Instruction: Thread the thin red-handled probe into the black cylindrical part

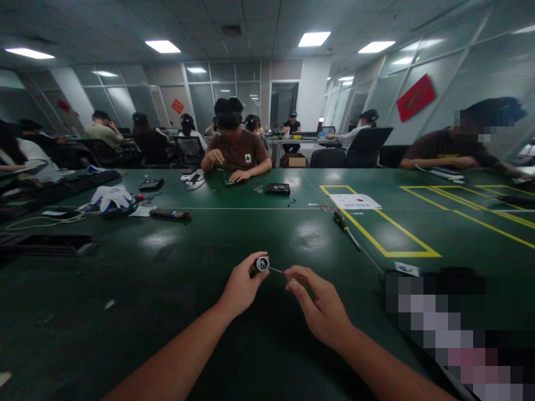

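Observation:
My left hand is closed around a small round black part with a pale ring and dark shapes on its face, which is turned toward me. Between the thumb and fingers of my right hand is a small screwdriver with a thin metal shaft and a bit of red at the fingertips. Its shaft points left, and the end meets the rim of the round part; whether it sits in a screw is too small to tell. Both hands are above the green table.
A yellow-and-black screwdriver lies ahead on the right, near a paper sheet. White gloves, a dark pen-shaped tool and cables are at left. A black bag-like item is close on my right. A person works opposite.

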Action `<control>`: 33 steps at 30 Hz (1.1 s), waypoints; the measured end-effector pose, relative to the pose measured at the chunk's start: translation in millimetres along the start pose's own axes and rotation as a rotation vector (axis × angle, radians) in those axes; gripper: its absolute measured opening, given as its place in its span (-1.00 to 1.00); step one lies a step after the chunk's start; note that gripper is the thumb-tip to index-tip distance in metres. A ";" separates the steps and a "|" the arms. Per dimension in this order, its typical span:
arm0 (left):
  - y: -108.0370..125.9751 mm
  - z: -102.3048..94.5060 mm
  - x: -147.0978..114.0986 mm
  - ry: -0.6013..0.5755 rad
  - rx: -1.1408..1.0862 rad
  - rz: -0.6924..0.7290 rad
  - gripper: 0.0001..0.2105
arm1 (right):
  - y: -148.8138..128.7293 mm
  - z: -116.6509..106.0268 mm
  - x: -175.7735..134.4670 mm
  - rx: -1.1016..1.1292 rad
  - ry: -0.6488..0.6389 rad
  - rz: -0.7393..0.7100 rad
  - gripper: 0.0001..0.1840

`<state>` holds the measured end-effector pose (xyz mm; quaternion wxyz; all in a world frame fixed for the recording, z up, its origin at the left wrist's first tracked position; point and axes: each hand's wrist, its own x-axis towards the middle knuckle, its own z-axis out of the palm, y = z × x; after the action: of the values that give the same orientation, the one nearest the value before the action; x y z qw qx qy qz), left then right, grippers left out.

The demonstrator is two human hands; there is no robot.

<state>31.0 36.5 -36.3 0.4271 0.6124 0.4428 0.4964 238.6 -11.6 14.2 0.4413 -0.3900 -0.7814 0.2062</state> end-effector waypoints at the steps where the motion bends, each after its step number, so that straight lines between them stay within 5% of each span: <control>1: -0.7 0.1 0.3 0.002 -0.007 -0.002 -0.58 | 0.4 0.4 -0.1 -0.008 0.000 -0.017 -0.78; 13: 3.4 -1.1 -0.1 0.002 0.040 -0.002 -0.67 | 3.7 5.1 -1.6 0.161 -0.075 0.035 -0.80; 18: 5.4 -1.1 -0.8 0.008 0.043 0.000 -0.69 | 5.4 4.8 -1.3 0.161 -0.013 0.072 -0.64; 24: 11.1 -0.7 -1.4 0.004 0.048 -0.003 -0.69 | 3.9 5.0 -2.1 0.161 0.040 0.224 -0.74; 33: 7.8 0.9 -2.1 0.007 0.114 0.030 -0.72 | 2.6 3.5 -1.4 0.163 0.060 0.219 -0.75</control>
<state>32.6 32.5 -29.4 0.3824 0.6405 0.4628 0.4789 237.1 -11.0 9.9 0.4695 -0.4420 -0.7013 0.3040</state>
